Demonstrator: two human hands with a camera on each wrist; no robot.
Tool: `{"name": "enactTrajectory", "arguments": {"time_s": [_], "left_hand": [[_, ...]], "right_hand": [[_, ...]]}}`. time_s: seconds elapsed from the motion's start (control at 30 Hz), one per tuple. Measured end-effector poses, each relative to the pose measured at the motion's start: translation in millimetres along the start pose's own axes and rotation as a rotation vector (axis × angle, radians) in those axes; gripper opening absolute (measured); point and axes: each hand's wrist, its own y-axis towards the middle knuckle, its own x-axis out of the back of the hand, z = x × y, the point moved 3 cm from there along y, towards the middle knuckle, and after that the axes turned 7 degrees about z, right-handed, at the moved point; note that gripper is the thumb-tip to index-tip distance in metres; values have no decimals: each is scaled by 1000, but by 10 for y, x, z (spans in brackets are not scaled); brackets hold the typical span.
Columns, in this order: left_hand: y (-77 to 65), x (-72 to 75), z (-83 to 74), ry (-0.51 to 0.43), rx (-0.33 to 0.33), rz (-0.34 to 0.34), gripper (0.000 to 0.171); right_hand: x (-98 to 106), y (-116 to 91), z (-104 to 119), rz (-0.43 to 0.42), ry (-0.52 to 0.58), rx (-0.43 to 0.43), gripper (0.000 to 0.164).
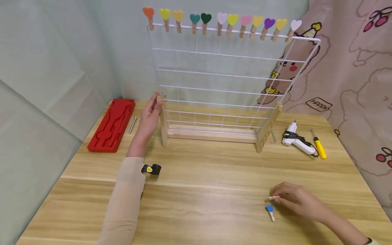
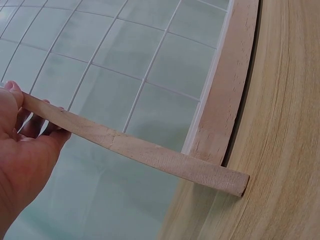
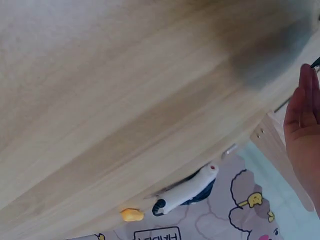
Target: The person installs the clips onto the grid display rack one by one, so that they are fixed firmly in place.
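Observation:
My left hand [image 1: 149, 117] grips the upper end of the left wooden side post [image 1: 164, 126] of a white wire grid rack [image 1: 214, 81]; in the left wrist view, its fingers wrap around the post [image 2: 130, 142]. Low at the right, my right hand [image 1: 298, 200] pinches a small wooden clothespin [image 1: 273, 197] just over the tabletop. Just in front of it lies a clothespin with a blue heart [image 1: 270, 209]. At the edge of the right wrist view, a small dark piece shows by the right hand's [image 3: 305, 120] fingertips. Several heart clothespins [image 1: 206, 21] stand along the rack's top wire.
A red molded case [image 1: 111, 126] and a metal bolt [image 1: 133, 125] lie left of the rack. To its right are a hex key [image 1: 273, 137], a white glue gun [image 1: 297, 139] with black cord, and a yellow-handled screwdriver [image 1: 320, 148]. Curtains hang behind the wooden table [image 1: 199, 204].

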Motion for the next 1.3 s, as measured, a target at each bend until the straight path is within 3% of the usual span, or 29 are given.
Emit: {"name": "enactTrajectory", "arguments": {"time_s": [0.37,0.53,0.63,0.83,0.93,1.07,1.2,1.3], "left_hand": [[12,20,31,5,7,-4,47],[26,61,95,-11,-6,0,48],[44,77,159,-20,-10,2,48],[79,87,230,-4,-16,-2,46],[96,95,232,0,-19,-5,47],[83,104,199,-14,-9,0,48],[33,67,101,-22,-2,6,47],[33,36,83,-22,-15,12,46]], "right_hand": [[105,141,49,-61,68,-100,18],[173,278,68,-140,9,-76,19],[292,367,109,-217,-31,-15,20],[742,654,251,-475,-184,195,11],[1025,847,343,-637,-157,183,8],[1446,1124,507,-800,16,209,12],[1902,1344,706,-886,51,240,17],[2237,1424,862,-916,-11,152,20]]}}
